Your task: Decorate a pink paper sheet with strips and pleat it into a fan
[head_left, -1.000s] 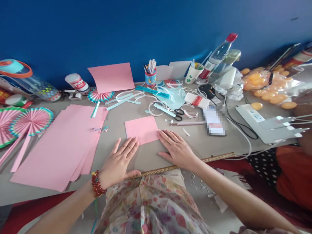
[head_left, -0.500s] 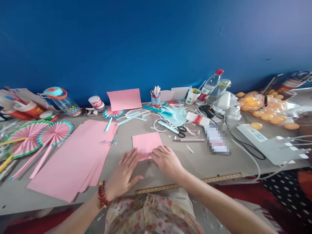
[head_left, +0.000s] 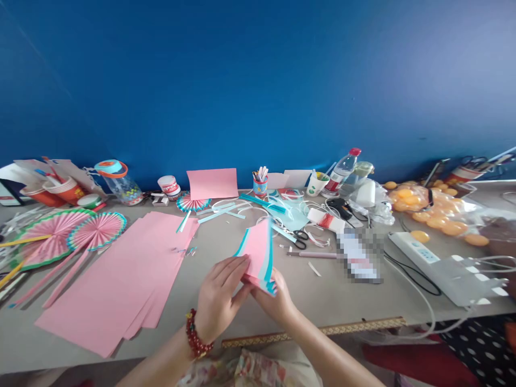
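A folded piece of pink paper point(head_left: 258, 244) with blue edge strips is held up off the table, tilted, between both hands. My left hand point(head_left: 226, 285), with a red bead bracelet on the wrist, grips its near left side, thumb toward the folds. Closed round the lower right part is my right hand point(head_left: 278, 301), its fingers partly behind the paper. Stacked pink sheets point(head_left: 121, 274) lie to the left of my hands. Beyond the paper are black-handled scissors point(head_left: 300, 238) and a slim pen-like tool point(head_left: 316, 255).
Finished pink paper fans point(head_left: 97, 230) lie at far left near paper cups point(head_left: 66, 191). Along the wall stand a clear jug point(head_left: 119, 183), a pen holder point(head_left: 260, 185) and a water bottle point(head_left: 342, 172). A power strip point(head_left: 427, 258) with cables and bagged orange balls point(head_left: 415, 201) are right.
The pink paper was flat on the table under both hands; now it is lifted and tilted, showing its blue edges. Both hands have closed on it. The camera view has shifted slightly.
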Tool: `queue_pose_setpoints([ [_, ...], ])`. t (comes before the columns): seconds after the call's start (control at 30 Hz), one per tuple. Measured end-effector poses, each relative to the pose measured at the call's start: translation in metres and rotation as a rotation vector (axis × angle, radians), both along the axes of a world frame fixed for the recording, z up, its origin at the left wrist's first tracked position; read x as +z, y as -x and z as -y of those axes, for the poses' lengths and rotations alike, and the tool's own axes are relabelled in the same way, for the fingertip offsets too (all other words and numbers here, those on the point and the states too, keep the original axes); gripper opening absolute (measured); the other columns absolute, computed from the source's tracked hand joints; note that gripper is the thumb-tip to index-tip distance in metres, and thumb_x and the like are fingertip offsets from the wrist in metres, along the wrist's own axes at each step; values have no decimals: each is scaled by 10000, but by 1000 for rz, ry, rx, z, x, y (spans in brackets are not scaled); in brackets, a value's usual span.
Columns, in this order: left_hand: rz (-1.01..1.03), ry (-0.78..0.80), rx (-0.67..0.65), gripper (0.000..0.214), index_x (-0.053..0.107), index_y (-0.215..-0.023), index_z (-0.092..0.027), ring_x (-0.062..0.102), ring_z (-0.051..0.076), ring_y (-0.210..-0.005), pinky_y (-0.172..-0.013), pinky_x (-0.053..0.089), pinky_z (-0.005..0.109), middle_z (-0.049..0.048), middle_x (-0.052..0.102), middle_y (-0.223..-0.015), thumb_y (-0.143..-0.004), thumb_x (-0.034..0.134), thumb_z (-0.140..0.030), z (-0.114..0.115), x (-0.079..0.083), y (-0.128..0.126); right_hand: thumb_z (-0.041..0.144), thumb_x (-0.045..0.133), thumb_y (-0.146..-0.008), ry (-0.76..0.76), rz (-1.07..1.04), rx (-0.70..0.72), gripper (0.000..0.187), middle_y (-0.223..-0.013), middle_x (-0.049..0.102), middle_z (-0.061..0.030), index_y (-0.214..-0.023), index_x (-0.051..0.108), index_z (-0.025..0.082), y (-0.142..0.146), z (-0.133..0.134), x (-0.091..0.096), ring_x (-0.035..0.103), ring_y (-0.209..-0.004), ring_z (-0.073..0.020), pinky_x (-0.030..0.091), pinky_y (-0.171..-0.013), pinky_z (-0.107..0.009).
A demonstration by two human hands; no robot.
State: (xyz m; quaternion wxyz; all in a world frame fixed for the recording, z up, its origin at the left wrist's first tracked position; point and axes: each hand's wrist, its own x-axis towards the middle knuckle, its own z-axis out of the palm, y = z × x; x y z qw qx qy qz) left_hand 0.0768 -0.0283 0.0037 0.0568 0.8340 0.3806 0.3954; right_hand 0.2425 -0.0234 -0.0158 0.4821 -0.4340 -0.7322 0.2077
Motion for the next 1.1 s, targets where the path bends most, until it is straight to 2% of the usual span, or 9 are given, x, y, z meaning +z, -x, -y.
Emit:
queue_pose_setpoints([
  [0.13, -154, -166, 62, 416, 533, -1339, -221, 611, 222, -1104, -951, 482, 400, 69, 697, -1188, -947, 475, -94, -15, 9, 14, 275, 540, -879, 19, 136, 61, 131, -856, 729, -47, -945, 644, 229, -13, -2, 6, 690, -759, -196, 563, -714, -300],
  [0.23, -277, -245, 110, 324, 618, -1227, -205, 624, 223, -1004, -878, 470, 396, 71, 717, -1096, -958, 464, -113, -21, 12, 27, 223, 485, -895, 7, 172, -51, 111, -772, 672, -37, -934, 588, 227, -29, 4, 16, 637, -658, -176, 528, -609, -279],
  [0.3, -354, -267, 132, 290, 642, -1177, -200, 621, 219, -951, -827, 462, 385, 72, 713, -1052, -959, 468, -123, -23, 10, 30, 220, 495, -894, -118, 192, -177, 124, -890, 668, -75, -1002, 558, 227, -36, 9, 21, 643, -806, -216, 534, -731, -349],
  [0.37, -431, -271, 128, 266, 646, -1150, -196, 614, 215, -910, -793, 453, 377, 69, 702, -1011, -957, 476, -128, -23, 5, 26, 242, 545, -889, -236, 337, -202, 238, -1082, 661, -118, -1126, 552, 224, -36, 13, 22, 607, -1029, -274, 482, -908, -443],
  [0.43, -480, -261, 102, 240, 644, -1129, -192, 604, 213, -892, -781, 446, 371, 65, 686, -979, -962, 480, -142, -22, -2, 21, 252, 567, -904, -283, 533, -134, 293, -1189, 650, -113, -1196, 567, 226, -32, 13, 20, 560, -1130, -284, 422, -984, -458],
  [0.53, -508, -231, 44, 193, 642, -1074, -182, 592, 211, -902, -793, 444, 363, 57, 668, -966, -966, 486, -145, -20, -12, 17, 192, 503, -963, -286, 691, -40, 164, -1042, 703, -68, -1046, 642, 217, -29, 6, 10, 592, -991, -210, 435, -889, -363],
  [0.63, -553, -167, 2, 153, 631, -1011, -173, 577, 216, -931, -810, 450, 364, 60, 653, -987, -945, 505, -116, -18, -20, 26, 148, 462, -979, -277, 722, -18, 214, -912, 703, -49, -890, 651, 196, -37, -1, -3, 585, -871, -178, 436, -785, -316],
  [0.8, -602, -64, 15, 114, 611, -934, -177, 560, 215, -902, -805, 459, 362, 60, 629, -957, -925, 524, -103, -16, -32, 44, 139, 431, -977, -222, 757, 49, 244, -943, 688, -66, -927, 662, 197, -53, -4, -13, 576, -877, -184, 438, -776, -311],
  [1.1, -593, -30, -73, 162, 601, -906, -184, 538, 210, -860, -787, 451, 365, 57, 607, -913, -955, 463, -115, -17, -34, 37, 194, 533, -960, -211, 915, 124, 137, -930, 649, -67, -1023, 654, 191, -30, -4, -14, 539, -883, -201, 408, -762, -317],
])
